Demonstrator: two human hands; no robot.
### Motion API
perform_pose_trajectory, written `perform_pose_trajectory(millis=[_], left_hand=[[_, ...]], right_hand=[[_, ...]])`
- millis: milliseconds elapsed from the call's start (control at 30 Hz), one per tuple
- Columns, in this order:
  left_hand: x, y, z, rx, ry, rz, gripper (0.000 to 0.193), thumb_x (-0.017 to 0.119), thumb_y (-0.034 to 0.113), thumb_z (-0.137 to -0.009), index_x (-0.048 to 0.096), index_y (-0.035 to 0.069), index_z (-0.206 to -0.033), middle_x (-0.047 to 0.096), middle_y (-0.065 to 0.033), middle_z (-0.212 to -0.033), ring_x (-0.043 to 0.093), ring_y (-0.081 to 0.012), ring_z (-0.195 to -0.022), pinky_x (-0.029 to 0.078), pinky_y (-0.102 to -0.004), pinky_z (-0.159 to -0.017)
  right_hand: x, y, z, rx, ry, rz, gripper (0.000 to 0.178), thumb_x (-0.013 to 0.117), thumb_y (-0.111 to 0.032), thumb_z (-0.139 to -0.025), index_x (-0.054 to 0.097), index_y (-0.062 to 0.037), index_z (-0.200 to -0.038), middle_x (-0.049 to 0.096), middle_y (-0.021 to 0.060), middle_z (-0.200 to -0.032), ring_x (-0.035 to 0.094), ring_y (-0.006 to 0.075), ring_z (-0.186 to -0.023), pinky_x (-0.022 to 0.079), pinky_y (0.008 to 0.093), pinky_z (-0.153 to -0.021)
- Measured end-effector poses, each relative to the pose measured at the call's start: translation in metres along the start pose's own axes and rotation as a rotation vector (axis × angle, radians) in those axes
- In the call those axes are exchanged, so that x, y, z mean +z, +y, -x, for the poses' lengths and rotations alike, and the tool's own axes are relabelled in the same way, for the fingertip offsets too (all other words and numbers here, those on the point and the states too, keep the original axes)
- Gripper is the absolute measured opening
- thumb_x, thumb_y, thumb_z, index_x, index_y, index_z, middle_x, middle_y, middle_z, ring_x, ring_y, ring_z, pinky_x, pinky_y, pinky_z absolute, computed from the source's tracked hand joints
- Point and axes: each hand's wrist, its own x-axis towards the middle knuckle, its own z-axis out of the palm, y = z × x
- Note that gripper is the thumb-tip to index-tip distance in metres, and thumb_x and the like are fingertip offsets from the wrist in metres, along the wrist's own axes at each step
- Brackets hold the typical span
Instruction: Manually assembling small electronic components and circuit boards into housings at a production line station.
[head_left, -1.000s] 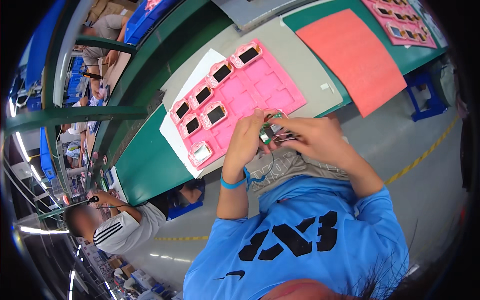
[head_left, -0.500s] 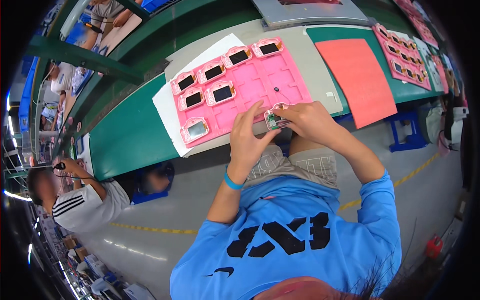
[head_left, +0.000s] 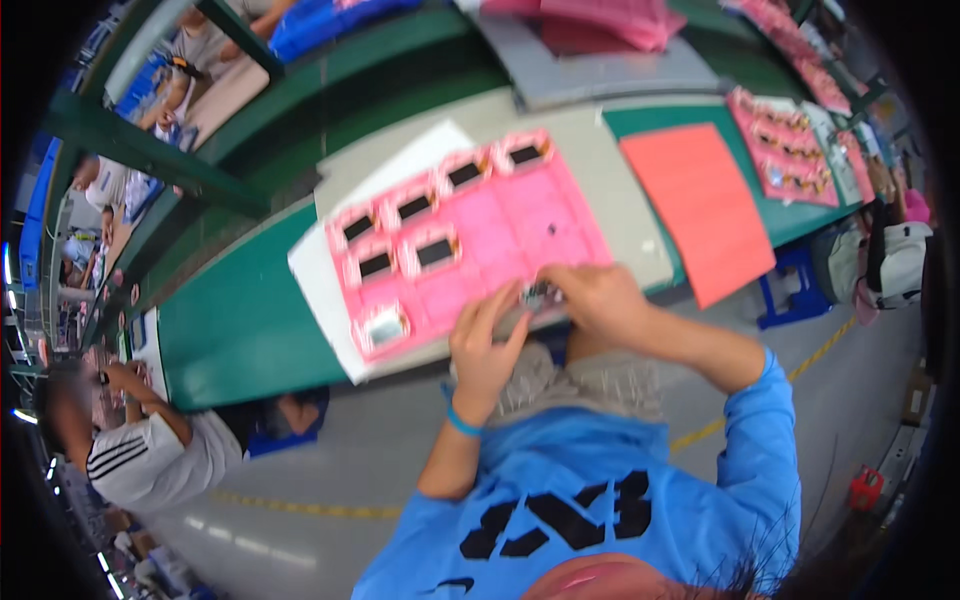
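Note:
Both hands are at a small pale pink device casing (head_left: 540,293) with a green circuit board, over the near edge of a pink foam tray (head_left: 490,235). My left hand (head_left: 485,345), with a blue wristband, holds its left side between thumb and fingers. My right hand (head_left: 607,305) grips the right side, its fingertips bent over the board and partly hiding it. A small round black part (head_left: 551,230) lies in the tray just beyond. Several pink-framed devices with dark screens (head_left: 435,252) sit in the tray's slots; one at the near left has a pale screen (head_left: 383,326).
A white sheet (head_left: 325,315) lies under the tray's left side. Right of it is a red-orange foam sheet (head_left: 700,210), then another filled pink tray (head_left: 780,150). A grey panel (head_left: 600,70) stands at the back. A person in a white shirt (head_left: 165,450) sits at the left.
The whole view has tilted, so bench, tray and hands appear lower, with motion blur. Both hands stay on the device; the right fingers look more closely bent over the board.

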Motion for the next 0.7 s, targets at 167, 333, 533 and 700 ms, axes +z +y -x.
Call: perform_pose_trajectory(millis=[167, 333, 533, 700], left_hand=[[-0.001, 0.007, 0.003, -0.033, 0.001, -0.032, 0.053, 0.087, 0.002, -0.083, 0.075, 0.003, -0.134, 0.081, -0.007, -0.103, 0.069, -0.018, -0.078, 0.056, -0.0284, -0.068], [-0.005, 0.011, -0.006, -0.097, -0.001, 0.01, 0.051, 0.084, 0.003, -0.086, 0.072, 0.001, -0.136, 0.083, -0.0074, -0.106, 0.066, -0.0155, -0.082, 0.053, -0.0262, -0.067], [-0.02, 0.01, -0.014, -0.303, -0.072, 0.361, 0.05, 0.078, 0.002, -0.088, 0.069, 0.001, -0.137, 0.078, -0.0058, -0.126, 0.069, -0.0224, -0.097, 0.056, -0.0307, -0.082], [-0.045, 0.031, -0.044, 0.11, -0.139, -0.07, 0.044, 0.078, 0.008, -0.087, 0.073, 0.007, -0.131, 0.075, -0.0079, -0.131, 0.067, -0.0268, -0.109, 0.051, -0.0383, -0.102]], right_hand=[[-0.004, 0.004, 0.007, 0.042, -0.066, -0.154, 0.055, 0.075, -0.009, -0.083, 0.063, -0.0133, -0.137, 0.076, 0.0061, -0.083, 0.074, 0.0284, -0.07, 0.055, 0.0377, -0.059], [-0.018, 0.012, -0.015, -0.116, -0.193, -0.105, 0.053, 0.075, -0.014, -0.087, 0.058, -0.0107, -0.137, 0.075, 0.0108, -0.083, 0.075, 0.0337, -0.073, 0.057, 0.0417, -0.063], [-0.076, 0.024, -0.082, -0.07, -0.354, -0.126, 0.062, 0.08, -0.025, -0.087, 0.059, -0.009, -0.143, 0.078, 0.0123, -0.096, 0.075, 0.0334, -0.079, 0.058, 0.0389, -0.067], [-0.011, 0.084, -0.289, -0.112, -0.112, -0.01, 0.033, 0.085, -0.03, -0.08, 0.078, -0.0078, -0.104, 0.08, 0.0125, -0.097, 0.073, 0.0352, -0.083, 0.058, 0.0477, -0.076]])
